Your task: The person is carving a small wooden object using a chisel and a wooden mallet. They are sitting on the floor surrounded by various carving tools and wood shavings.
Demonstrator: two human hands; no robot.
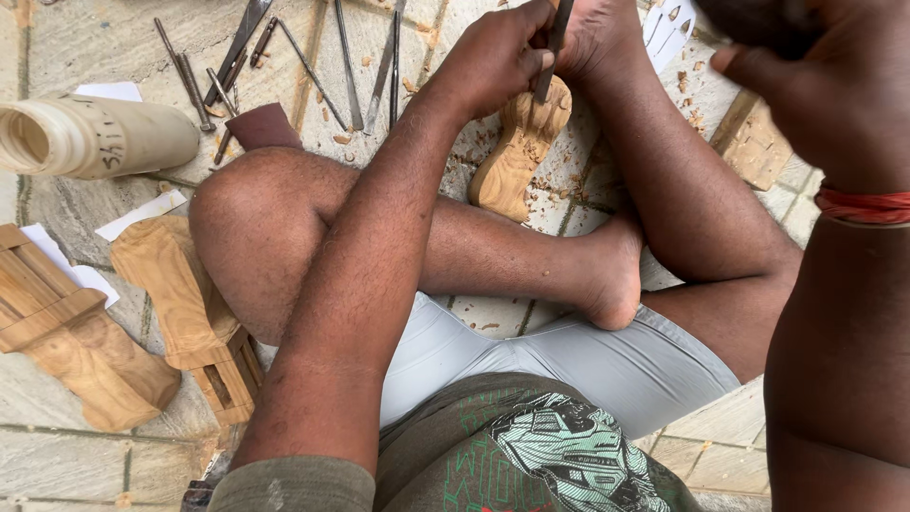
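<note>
Over on the far left of the stone floor (76, 465), a cream plastic bottle (90, 136) lies on its side, and below it two pale carved wooden blocks (81, 351) (185, 313) rest beside the person's knee, parked within reach, I'd say. Further along, a fan of slim metal chisels (284, 57) is spread flat on the floor beyond the knee, handles toward the sitter so any one can be picked up. Now the left hand (498, 57): it's clenched round a dark metal chisel (553, 47), blade angled down onto the small light-brown carved wooden piece (519, 152). That piece lies on the floor between the crossed legs, one end pinned under the foot (597, 38), seemingly to stop it sliding. Shavings litter the floor around it. At far right, the right hand (825, 76) is raised, curled round something dark; I cannot tell what.
</note>
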